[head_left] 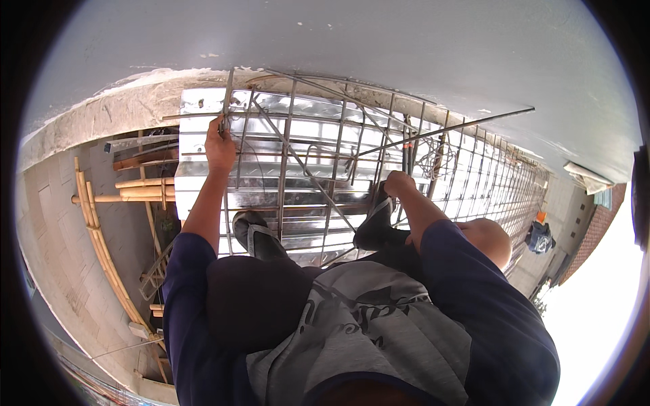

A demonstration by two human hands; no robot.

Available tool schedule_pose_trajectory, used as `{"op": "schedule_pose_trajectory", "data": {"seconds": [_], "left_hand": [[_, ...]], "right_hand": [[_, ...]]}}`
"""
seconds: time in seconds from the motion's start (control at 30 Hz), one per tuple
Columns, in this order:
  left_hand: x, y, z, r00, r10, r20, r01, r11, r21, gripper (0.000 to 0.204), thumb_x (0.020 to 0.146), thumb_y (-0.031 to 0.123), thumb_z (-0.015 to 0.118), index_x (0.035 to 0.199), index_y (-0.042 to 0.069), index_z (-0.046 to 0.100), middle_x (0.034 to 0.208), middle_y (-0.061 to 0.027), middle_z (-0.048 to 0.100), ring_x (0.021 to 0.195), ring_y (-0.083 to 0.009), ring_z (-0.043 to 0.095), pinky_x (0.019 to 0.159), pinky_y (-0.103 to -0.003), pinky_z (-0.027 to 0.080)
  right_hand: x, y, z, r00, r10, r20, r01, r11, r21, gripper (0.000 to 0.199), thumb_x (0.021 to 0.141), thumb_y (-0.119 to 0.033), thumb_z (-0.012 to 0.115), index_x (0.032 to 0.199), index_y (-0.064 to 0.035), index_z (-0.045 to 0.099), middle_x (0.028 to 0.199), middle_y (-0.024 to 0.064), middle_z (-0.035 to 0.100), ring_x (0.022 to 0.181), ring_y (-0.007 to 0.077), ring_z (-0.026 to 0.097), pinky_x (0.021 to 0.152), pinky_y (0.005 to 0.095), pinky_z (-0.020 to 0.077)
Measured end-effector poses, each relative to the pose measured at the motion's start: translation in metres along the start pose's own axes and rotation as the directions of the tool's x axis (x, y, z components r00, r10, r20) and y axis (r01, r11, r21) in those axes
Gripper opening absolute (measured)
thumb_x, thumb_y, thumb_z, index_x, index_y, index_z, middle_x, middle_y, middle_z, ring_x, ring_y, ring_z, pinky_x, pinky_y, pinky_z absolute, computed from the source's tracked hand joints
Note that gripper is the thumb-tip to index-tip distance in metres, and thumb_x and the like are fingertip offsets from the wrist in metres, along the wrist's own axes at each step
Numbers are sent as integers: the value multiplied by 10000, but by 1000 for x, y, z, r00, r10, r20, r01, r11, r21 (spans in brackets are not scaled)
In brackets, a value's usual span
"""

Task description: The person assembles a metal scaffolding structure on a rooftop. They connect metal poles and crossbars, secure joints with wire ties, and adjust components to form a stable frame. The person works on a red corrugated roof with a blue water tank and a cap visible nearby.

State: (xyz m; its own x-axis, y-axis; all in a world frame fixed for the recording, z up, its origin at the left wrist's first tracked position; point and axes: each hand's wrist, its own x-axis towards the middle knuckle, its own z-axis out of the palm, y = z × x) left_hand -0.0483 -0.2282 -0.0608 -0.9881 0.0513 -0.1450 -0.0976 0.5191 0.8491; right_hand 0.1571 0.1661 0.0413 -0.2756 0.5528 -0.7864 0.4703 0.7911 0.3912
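Observation:
Beneath me a grid of thin steel reinforcing bars (289, 128) lies over shiny ribbed metal decking (264, 162). My left hand (220, 147) reaches to the grid's left end. Its fingers are closed round a steel bar (229, 95) that runs away toward the wall, where it meets a crossing bar. My right hand (399, 184) is a closed fist low over the grid, beside my dark shoe (374, 227); what its fingers hold, if anything, is hidden. A loose bar (467, 124) slants over the grid beyond that hand.
A grey wall (379, 40) with a rough base runs along the far side. Left of the decking edge, bamboo poles (101, 230) stand over a drop. Coiled wire (433, 159) lies on the grid at right. Farther right sits a dark bundle (539, 238) with an orange item.

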Motion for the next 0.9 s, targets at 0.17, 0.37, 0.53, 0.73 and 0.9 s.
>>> {"op": "schedule_pose_trajectory", "data": {"seconds": [0.17,0.37,0.53,0.73,0.9], "left_hand": [[0,14,-1,971,-207,123,209,978,-8,352,911,5,510,1256,70,497,1013,-190,649,846,-318,643,746,-393,492],[-15,-7,-14,977,-189,102,194,980,-44,367,892,42,555,1242,140,505,1057,-212,638,942,-387,632,786,-429,487],[-4,-14,-15,997,-58,47,59,998,-34,381,878,25,518,1242,132,476,990,-230,632,903,-411,618,750,-440,478],[-4,-19,-3,996,-88,-21,84,982,-167,355,853,-8,483,1190,103,500,1016,-211,625,930,-387,607,773,-417,472],[-1,-8,11,979,-202,-37,191,963,-189,377,851,2,504,1202,138,510,1097,-182,625,1042,-367,593,867,-414,467]], "right_hand": [[49,90,13,950,277,-143,-207,903,377,448,786,-291,591,1143,-21,613,1174,216,618,1136,373,574,960,429,466],[99,71,38,926,56,-374,139,869,475,647,782,-306,641,1328,-44,415,1117,265,607,1076,425,575,902,496,456],[120,69,22,944,-3,-329,111,944,310,478,784,-226,615,1185,21,532,955,274,657,949,415,642,835,456,518],[126,136,-17,992,26,123,-84,864,496,300,861,-159,471,1040,58,571,744,250,633,569,310,654,466,430,537],[65,165,-92,884,-352,307,436,857,-273,237,818,-114,534,925,79,618,718,172,658,560,271,661,490,408,539]]}}
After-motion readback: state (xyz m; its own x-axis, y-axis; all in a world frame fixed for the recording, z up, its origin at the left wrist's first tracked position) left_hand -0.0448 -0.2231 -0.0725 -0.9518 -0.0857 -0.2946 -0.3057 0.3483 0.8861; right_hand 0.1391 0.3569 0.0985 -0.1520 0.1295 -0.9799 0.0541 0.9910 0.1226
